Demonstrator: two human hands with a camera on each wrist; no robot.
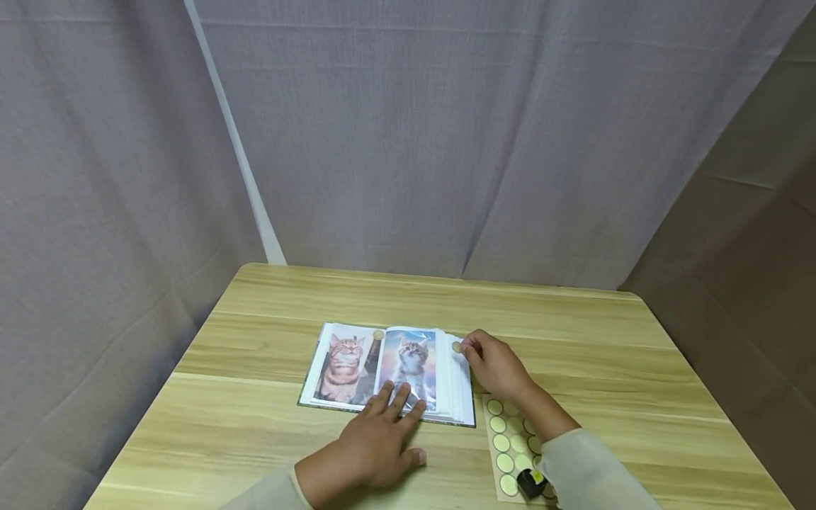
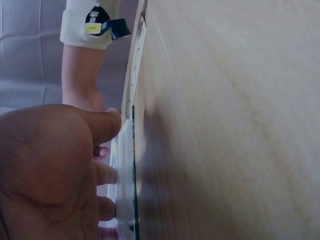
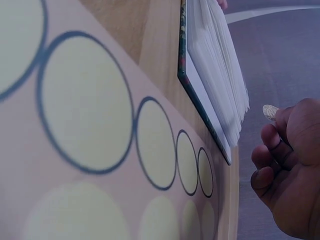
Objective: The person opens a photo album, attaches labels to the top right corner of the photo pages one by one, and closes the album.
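Note:
An open photo album (image 1: 463,397) lies on the table with two cat pictures showing. On the left page is an orange cat photo (image 1: 341,368); on the right one, a grey kitten photo (image 1: 411,358). My left hand (image 1: 385,443) rests with spread fingers on the lower edge of the album. Between thumb and finger my right hand (image 1: 500,365) pinches a round gold coin-like disc (image 3: 270,112), held near the album's upper right corner. A similar round disc (image 1: 378,334) sits at the top of the left page.
To the right of the album, partly under my right forearm, lies a board (image 1: 500,425) printed with rows of pale yellow circles outlined in dark. The wooden table (image 1: 255,347) stands against grey curtains (image 1: 382,142). A black device (image 1: 531,484) is on my right sleeve.

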